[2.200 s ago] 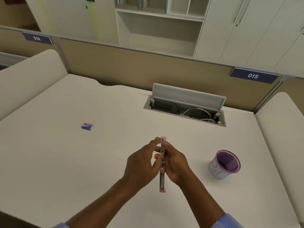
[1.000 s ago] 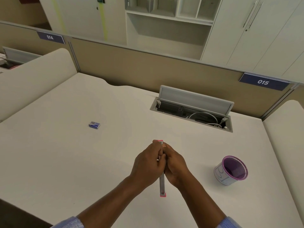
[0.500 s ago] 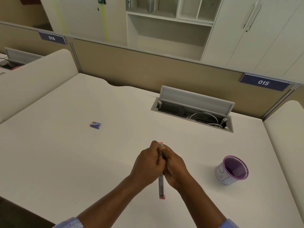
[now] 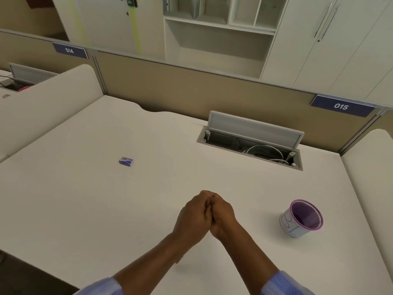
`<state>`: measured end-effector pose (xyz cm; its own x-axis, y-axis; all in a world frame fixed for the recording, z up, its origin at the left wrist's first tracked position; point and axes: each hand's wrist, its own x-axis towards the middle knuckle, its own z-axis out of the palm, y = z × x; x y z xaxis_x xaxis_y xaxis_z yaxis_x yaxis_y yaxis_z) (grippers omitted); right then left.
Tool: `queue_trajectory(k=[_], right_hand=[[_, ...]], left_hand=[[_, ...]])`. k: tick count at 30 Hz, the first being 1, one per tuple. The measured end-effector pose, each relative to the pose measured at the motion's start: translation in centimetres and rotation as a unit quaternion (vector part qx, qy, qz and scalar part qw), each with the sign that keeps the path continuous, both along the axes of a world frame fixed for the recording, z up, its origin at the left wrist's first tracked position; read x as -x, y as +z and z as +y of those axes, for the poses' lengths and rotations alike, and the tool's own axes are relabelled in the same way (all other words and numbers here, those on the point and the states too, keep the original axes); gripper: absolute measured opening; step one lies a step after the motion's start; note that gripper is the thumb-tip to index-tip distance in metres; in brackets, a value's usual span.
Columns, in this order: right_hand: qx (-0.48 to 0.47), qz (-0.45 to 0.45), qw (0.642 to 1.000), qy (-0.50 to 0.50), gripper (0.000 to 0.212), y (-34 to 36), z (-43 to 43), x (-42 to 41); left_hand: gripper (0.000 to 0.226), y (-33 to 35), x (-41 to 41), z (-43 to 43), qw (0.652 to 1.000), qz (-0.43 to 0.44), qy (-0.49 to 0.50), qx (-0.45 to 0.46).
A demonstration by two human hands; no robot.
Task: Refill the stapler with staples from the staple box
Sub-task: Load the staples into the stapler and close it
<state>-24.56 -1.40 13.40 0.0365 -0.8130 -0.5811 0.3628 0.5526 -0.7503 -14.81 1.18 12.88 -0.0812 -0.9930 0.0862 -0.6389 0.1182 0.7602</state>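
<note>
- Comparing with half a second ago, the slim metal stapler with pink ends is no longer visible: then it stuck out above and below the hands, now the left hand [image 4: 194, 216] and the right hand [image 4: 223, 216] are pressed together around it, fingers folded.
- I judge it was squeezed closed or folded between the palms, so the loading step is either ending or has not begun; I cannot tell which.
- Its direction and long axis are hidden now; earlier it ran away from the person.
- On the white counter [image 4: 85, 199], the small blue staple box [image 4: 126, 161] lies well apart, far-left of the hands, long side roughly left to right.
</note>
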Motion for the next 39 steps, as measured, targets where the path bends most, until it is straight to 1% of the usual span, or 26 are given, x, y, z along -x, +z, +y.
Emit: queue_trajectory(k=[2,3,6,7,10,13,16,19,22,24,26,29,32,33,36,37,39], right_hand=[[-0.017,-0.018,0.999,-0.025,0.023,-0.5,-1.0,-0.4],[-0.026,-0.032,0.998,-0.038,0.022,-0.6,-1.6,-0.5],[-0.045,-0.038,0.996,-0.066,0.025,-0.5,-2.7,-0.2],[-0.045,-0.033,0.996,-0.066,0.028,-0.4,-3.0,0.0],[-0.033,-0.046,0.995,-0.081,0.034,0.2,-3.6,0.3],[-0.017,-0.075,0.994,-0.080,0.039,0.8,-4.2,0.0],[0.003,-0.095,0.994,-0.055,0.048,1.0,-4.4,-0.2],[0.029,-0.084,0.996,0.008,0.054,0.8,-3.4,-0.5],[0.066,-0.105,0.990,0.068,0.064,0.3,-2.4,-0.7],[0.082,-0.126,0.986,0.070,0.068,0.1,-2.1,-0.8],[0.088,-0.126,0.986,0.062,0.066,0.1,-1.9,-1.2],[0.082,-0.115,0.989,0.046,0.055,-0.2,-1.5,-1.9],[0.063,-0.107,0.992,0.019,0.048,-0.2,-1.6,-2.2],[0.059,-0.109,0.992,0.014,0.047,-0.2,-1.6,-2.3],[0.042,-0.106,0.993,-0.014,0.043,-0.6,-1.6,-2.5],[0.037,-0.100,0.994,-0.021,0.042,-0.7,-1.6,-2.6],[0.031,-0.089,0.995,-0.030,0.040,-0.8,-1.6,-2.8]], left_hand=[[0.003,-1.0,-0.7,-0.3,0.999,0.038,0.022,-0.003],[0.005,-1.2,-1.2,-0.4,0.999,0.040,0.026,0.000],[0.037,-2.7,-3.0,-0.4,1.000,0.013,0.023,-0.013],[0.041,-3.0,-3.5,-0.3,0.999,0.002,0.021,-0.024],[0.030,-3.6,-4.3,-0.4,0.999,-0.033,-0.013,-0.039],[0.024,-3.3,-4.7,-1.0,0.998,-0.030,-0.035,-0.031],[0.024,-2.6,-4.8,-1.7,0.999,0.006,-0.035,-0.040],[0.025,-1.6,-4.7,-2.4,0.998,0.044,-0.020,-0.046],[0.034,-0.7,-4.6,-2.9,0.996,0.081,-0.012,-0.048],[0.037,-0.3,-4.5,-3.0,0.994,0.093,-0.003,-0.050],[0.033,0.0,-4.4,-3.2,0.993,0.104,0.009,-0.053],[0.024,0.5,-4.3,-3.6,0.996,0.074,0.021,-0.040],[0.007,0.9,-4.8,-3.9,0.999,0.025,0.034,0.023],[0.007,1.1,-5.0,-3.9,0.998,0.012,0.027,0.046],[0.032,0.9,-5.6,-4.2,0.993,-0.045,-0.031,0.102],[0.036,1.0,-5.7,-4.3,0.990,-0.065,-0.041,0.115],[0.037,1.1,-6.0,-4.4,0.985,-0.094,-0.051,0.135]])
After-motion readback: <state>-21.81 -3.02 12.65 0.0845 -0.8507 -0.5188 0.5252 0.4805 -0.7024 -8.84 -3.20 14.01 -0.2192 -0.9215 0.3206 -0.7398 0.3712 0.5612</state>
